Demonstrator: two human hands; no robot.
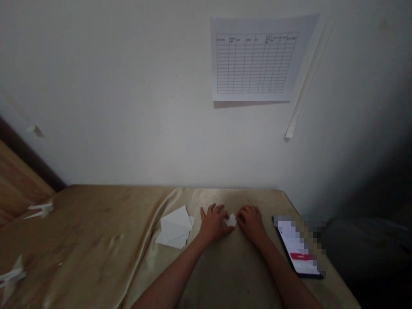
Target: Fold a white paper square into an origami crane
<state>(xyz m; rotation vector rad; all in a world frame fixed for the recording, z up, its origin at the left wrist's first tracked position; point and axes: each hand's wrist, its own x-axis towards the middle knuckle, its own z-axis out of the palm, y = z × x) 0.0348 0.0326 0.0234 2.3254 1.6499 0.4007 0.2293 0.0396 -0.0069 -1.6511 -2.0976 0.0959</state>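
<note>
A small white paper piece (231,220) lies on the table (219,274), between the two hands and toward the back edge by the wall. The left hand (214,225) has a fairly wide grip: its outer fingers are spread, and thumb and forefinger stand apart around the paper's left side. The right hand (252,221) is narrower, fingers curled, with the tips at the paper's right edge; whether they pinch it or only touch it, I cannot tell. For a piece this small, it would be best to pin it lightly with the left fingertips near its middle and let the right thumb and forefinger line up the edges before any pressure goes on. Press from the middle outward against the firm surface, since the cloth has slack ridges that could make the paper skid or the crease wander. Light pressure first, then a firm pass, should save the thin corners from tearing. No box or tray shows; the loose things rest directly on their support. White paper sheets (175,227) overlap just left of the left hand, one edge ragged, and a phone (294,249) with a lit screen lies near the right edge. Two pointed paper shapes (43,209) sit far to the left, one nearer the viewer.
</note>
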